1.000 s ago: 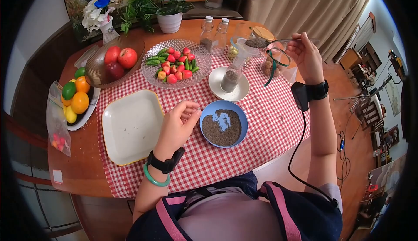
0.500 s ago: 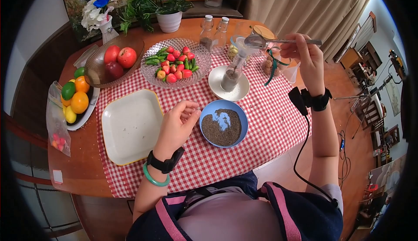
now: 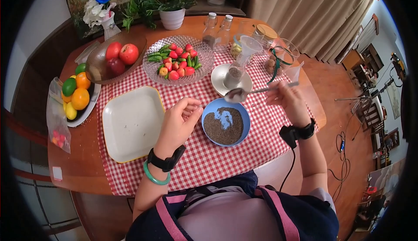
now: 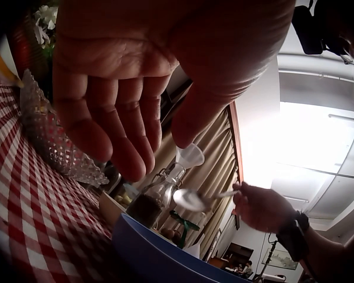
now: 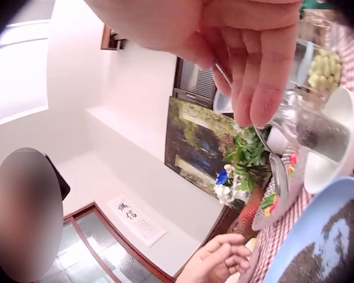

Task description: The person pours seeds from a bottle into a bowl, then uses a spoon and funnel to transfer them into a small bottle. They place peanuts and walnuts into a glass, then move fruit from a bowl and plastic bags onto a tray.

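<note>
item: red-and-white checked cloth (image 3: 196, 162), spread across the middle of the frame.
item: white rectangular tray with yellow rim (image 3: 130, 106), left of centre.
item: round light-blue bowl (image 3: 217, 105), centre; likely light, best taken by the rim.
item: left hand (image 3: 176, 121), just left of the bowl; fingers loosely bent, thumb apart, nothing gripped.
item: right hand (image 3: 289, 102), right of centre; fingers and thumb pinch the spoon's handle.
item: round white dish (image 3: 216, 76), above the bowl in the frame.
item: clear glass bottle, partly filled with grey-brown grains (image 3: 233, 77), upright in the dish; probably fragile and slippery, steadied best round the body.
item: long-handled metal spoon (image 3: 236, 95), raised near the bowl's upper edge; presumably light, stiff, smooth; mid-handle hold suits; load cannot be told.
item: translucent funnel (image 3: 251, 45), in the bottle's mouth; seemingly light, easily knocked.
item: dark loose grains (image 3: 217, 130), in the bowl.
</note>
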`<state>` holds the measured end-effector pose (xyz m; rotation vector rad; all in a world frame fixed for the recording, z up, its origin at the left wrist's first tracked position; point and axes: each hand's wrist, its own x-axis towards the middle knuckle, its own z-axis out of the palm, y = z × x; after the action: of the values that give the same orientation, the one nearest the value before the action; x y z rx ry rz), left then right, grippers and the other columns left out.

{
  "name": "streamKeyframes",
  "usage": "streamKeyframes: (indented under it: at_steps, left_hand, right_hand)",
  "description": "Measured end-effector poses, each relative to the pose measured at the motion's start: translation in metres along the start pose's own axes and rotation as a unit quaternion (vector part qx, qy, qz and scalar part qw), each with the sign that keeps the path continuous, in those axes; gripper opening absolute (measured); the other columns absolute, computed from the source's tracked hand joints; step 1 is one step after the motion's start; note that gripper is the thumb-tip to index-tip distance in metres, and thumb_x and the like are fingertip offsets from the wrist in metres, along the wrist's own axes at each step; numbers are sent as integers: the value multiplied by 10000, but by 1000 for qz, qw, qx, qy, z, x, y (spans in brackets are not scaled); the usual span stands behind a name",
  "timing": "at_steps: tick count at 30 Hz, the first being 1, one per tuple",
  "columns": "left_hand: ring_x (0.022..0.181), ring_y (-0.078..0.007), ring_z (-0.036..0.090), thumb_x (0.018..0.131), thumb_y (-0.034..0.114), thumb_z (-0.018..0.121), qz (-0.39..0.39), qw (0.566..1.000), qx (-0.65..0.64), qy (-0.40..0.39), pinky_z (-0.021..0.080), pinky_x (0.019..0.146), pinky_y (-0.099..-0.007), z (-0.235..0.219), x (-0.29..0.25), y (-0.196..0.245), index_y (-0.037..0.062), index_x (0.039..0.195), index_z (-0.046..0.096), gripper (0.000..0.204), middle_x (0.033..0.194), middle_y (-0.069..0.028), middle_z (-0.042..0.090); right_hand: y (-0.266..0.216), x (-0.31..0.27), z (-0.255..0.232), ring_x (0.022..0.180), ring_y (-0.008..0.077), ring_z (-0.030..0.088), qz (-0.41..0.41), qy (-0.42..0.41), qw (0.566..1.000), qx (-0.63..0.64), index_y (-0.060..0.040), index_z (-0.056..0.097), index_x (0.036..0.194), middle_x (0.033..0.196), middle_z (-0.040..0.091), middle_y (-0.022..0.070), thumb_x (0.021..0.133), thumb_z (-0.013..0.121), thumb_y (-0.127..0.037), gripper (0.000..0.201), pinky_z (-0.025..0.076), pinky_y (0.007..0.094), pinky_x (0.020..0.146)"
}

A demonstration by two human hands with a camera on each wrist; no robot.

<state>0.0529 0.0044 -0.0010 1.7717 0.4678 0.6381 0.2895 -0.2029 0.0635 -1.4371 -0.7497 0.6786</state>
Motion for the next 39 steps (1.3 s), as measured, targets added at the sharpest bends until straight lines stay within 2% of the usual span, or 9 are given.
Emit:
streamKeyframes:
  at_steps: [4,12,15,16,19,23,27,33,39]
  left_hand:
    - [754,-72,566,894,115,611,-10,1000,9,-2,462,680,-223,1,-1,2,-1,1014,604,167,828,-15,625]
    - [759,-80,578,889,110,613,-13,1000,6,-4,468,687,-227,1,0,1,-3,1016,605,170,839,-25,634]
    - [761,-83,582,889,113,614,-11,1000,12,-1,470,691,-230,1,0,0,-2,1016,605,171,840,-27,638]
    - [761,-84,583,889,114,614,-9,1000,14,-2,471,692,-231,1,0,-1,-1,1016,605,172,840,-28,639]
    - [760,-85,581,891,119,613,-10,1000,14,-8,471,692,-232,2,0,0,2,1018,605,173,838,-27,638]
    - [729,-136,625,864,157,647,6,1000,16,10,500,657,-263,2,0,-4,14,1004,622,201,830,-87,672]
    - [725,-141,628,866,158,643,6,1000,17,10,499,658,-265,2,1,-5,10,1004,621,204,832,-91,673]
    - [720,-139,629,867,158,641,7,1000,21,5,499,659,-266,4,0,-4,11,1004,620,202,825,-88,674]
    - [718,-134,627,865,155,645,7,1000,17,12,499,653,-262,3,1,-5,11,1004,620,201,816,-82,674]
  right_hand:
    - [38,-8,1,873,196,668,95,-55,993,43,50,549,1185,1037,658,171,998,428,-256,378,566,322,768]
    - [52,-13,7,879,190,669,187,-128,969,94,35,542,1178,1034,661,163,1009,381,-230,352,557,319,781]
    - [58,-10,-14,861,201,674,154,-152,968,127,48,565,1148,1034,661,166,1005,401,-235,356,557,326,793]
    - [61,-10,-21,867,207,674,156,-127,971,130,57,553,1154,1052,654,178,1005,398,-236,363,557,325,795]
    - [57,-11,-17,886,212,672,143,-87,974,150,54,537,1176,1074,646,184,1005,395,-226,357,558,324,797]
    - [67,-12,-12,913,212,668,153,-106,971,150,46,528,1187,1076,645,186,1008,384,-211,344,561,325,795]
    - [79,-19,-16,858,199,672,174,-129,961,170,45,552,1131,976,669,157,1015,362,-227,352,563,308,778]
    - [86,-29,-5,727,168,645,228,-79,947,210,5,557,1049,851,653,109,1029,303,-262,369,557,280,711]
    - [92,-22,-4,676,155,627,198,-66,944,257,-20,554,1011,812,646,87,1030,294,-298,381,539,268,660]
